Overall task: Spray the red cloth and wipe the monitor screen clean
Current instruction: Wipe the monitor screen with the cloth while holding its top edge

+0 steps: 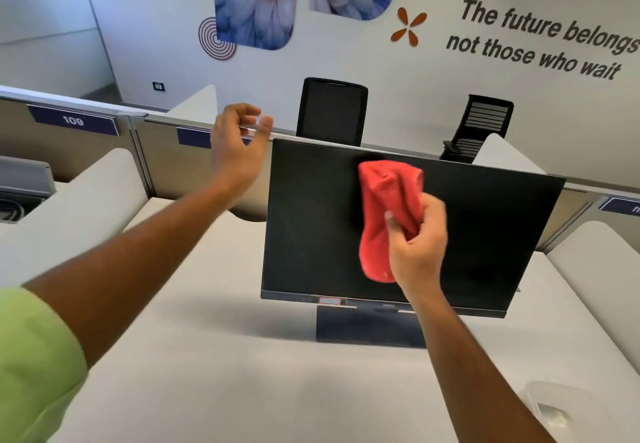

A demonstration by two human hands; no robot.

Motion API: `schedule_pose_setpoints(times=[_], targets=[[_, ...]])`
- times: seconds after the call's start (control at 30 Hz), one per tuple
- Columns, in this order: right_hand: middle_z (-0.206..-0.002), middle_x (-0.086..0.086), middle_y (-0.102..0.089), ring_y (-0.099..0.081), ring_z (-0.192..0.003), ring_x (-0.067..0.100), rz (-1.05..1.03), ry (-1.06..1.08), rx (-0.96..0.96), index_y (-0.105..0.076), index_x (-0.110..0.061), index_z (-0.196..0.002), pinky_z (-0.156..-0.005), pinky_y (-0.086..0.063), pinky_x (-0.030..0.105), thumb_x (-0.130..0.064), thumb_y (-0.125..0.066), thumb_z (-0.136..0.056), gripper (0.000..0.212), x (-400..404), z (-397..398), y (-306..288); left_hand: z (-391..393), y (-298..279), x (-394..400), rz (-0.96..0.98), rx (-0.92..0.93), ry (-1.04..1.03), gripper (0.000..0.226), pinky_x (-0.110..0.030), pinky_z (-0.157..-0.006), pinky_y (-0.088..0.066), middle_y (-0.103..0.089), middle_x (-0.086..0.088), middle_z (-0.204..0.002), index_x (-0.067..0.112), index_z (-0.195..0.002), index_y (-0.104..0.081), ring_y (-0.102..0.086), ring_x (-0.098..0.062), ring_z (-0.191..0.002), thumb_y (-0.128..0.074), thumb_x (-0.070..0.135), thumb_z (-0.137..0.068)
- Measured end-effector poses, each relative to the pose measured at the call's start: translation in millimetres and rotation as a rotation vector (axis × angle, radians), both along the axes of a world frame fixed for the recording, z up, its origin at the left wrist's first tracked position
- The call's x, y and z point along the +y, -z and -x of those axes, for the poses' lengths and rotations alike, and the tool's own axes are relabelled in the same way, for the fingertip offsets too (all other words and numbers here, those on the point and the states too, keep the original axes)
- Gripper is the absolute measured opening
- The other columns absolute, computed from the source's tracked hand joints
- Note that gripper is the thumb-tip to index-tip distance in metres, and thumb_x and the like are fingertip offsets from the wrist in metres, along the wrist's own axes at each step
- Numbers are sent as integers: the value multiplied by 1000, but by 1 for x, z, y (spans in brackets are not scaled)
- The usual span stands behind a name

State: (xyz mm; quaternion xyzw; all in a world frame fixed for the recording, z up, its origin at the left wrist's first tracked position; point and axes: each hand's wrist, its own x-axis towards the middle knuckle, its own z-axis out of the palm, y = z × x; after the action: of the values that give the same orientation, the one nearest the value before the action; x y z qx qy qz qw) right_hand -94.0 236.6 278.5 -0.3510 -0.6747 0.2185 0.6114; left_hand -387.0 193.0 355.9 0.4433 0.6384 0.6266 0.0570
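Observation:
A black monitor (311, 228) stands on a white desk, its dark screen facing me and tilted back a little. My right hand (417, 245) grips a bunched red cloth (384, 207) and holds it against the upper middle of the screen. My left hand (239, 145) hovers in the air just left of the monitor's top left corner, fingers loosely curled and holding nothing; it does not touch the frame. No spray bottle can be made out for certain.
The white desk (207, 356) spreads in front of the monitor's dark stand (367, 328). A blurred clear object (554, 408) lies at the desk's near right. Low partitions with number plates (72, 120) run behind, with two black chairs (332, 110) beyond.

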Motion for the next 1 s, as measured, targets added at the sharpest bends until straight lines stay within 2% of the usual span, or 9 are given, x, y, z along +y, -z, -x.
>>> schedule_pose_setpoints(times=[0.07,0.17,0.27,0.37,0.5,0.6,0.7,0.87,1.0], targets=[[-121,16,-61,-62,-114,24,-200,249,9,-59,-9,-118,-100,-47,23,4,-64,-88,33,13,-5,1,16,-7,13,132,-237,219,48,-33,-98,-51,-67,-4,-123,17,-134,-56,-61,-27,-123,-47,52,-103],[-143,20,-58,-57,-134,32,-232,469,-16,-53,-9,-138,-112,-47,30,3,-59,-95,45,35,-8,5,18,-4,24,265,-420,527,57,-39,-106,-49,-72,-1,-127,22,-134,-65,-63,-21,-125,-32,58,-105],[-156,15,-52,-48,-145,36,-161,557,-145,-52,-9,-152,-118,-46,51,-4,-59,-101,52,52,-1,12,8,8,32,283,-515,589,55,-37,-105,-49,-72,4,-129,28,-127,-72,-62,-18,-125,-33,60,-103],[-165,9,-43,-41,-151,30,-100,548,-218,-50,-15,-157,-118,-45,54,-20,-67,-100,59,55,15,20,2,13,36,244,-576,540,55,-39,-104,-52,-74,0,-124,20,-129,-70,-67,-19,-120,-33,54,-106],[-154,8,-51,-51,-138,25,-125,557,-53,-63,-16,-140,-108,-52,49,-43,-65,-102,47,64,30,18,8,13,39,239,-604,545,56,-41,-107,-52,-72,-9,-128,7,-138,-60,-68,-23,-120,-36,48,-107],[-142,9,-59,-57,-128,21,-111,597,97,-63,-9,-132,-101,-56,46,-35,-65,-105,38,72,34,11,10,9,36,244,-617,579,56,-40,-108,-52,-68,-12,-133,3,-141,-56,-65,-26,-124,-37,44,-108],[-141,9,-61,-59,-127,16,-65,565,174,-48,-4,-149,-106,-54,42,-23,-69,-101,55,66,48,5,9,8,35,231,-632,610,54,-40,-109,-50,-66,-14,-136,3,-143,-54,-63,-27,-127,-37,40,-108],[-131,16,-64,-60,-117,32,-241,427,-130,-60,-6,-149,-103,-49,41,10,-62,-85,66,42,99,4,11,8,39,232,-635,661,55,-42,-110,-49,-66,-16,-136,2,-142,-54,-63,-28,-127,-36,41,-109],[-136,7,-65,-58,-125,29,-364,274,-340,-64,-19,-148,-107,-47,45,-2,-62,-96,54,20,143,14,21,15,41,237,-587,736,58,-38,-99,-56,-67,-21,-131,1,-139,-58,-67,-29,-119,-33,45,-109]])
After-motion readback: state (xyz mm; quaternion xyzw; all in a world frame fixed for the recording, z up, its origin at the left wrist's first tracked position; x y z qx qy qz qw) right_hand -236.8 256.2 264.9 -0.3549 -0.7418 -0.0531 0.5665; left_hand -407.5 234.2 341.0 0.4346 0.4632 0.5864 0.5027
